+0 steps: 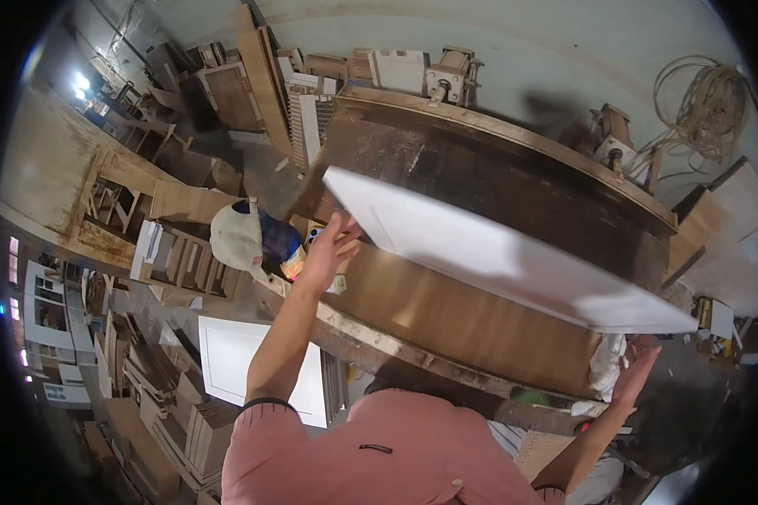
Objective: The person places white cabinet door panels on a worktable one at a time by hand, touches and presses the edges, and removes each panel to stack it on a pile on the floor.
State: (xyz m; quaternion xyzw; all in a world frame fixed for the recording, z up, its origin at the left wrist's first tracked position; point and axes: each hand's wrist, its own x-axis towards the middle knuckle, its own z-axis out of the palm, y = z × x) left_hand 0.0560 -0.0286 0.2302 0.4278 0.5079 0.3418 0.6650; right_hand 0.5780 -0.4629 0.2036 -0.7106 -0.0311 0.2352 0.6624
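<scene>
A long white cabinet door (497,248) is tilted up over the workbench, its far edge raised, and looks slightly blurred. My left hand (330,252) is at the door's left end, fingers spread, the fingertips against its edge. At the opposite end, my right hand (636,370) is just under the near right corner, its fingers reaching up to the door's edge and partly hidden there. Beside my right hand lies a crumpled white cloth (605,368). A brown wooden board (472,324) lies on the bench below the door.
The dark bench (488,181) has a raised far rail with clamps (451,80) behind it. A cap (237,236) sits at the left end near small packets. Another white panel (227,358) leans below left, close to stacked wood strips (168,412). Coiled hose (703,109) hangs at the right wall.
</scene>
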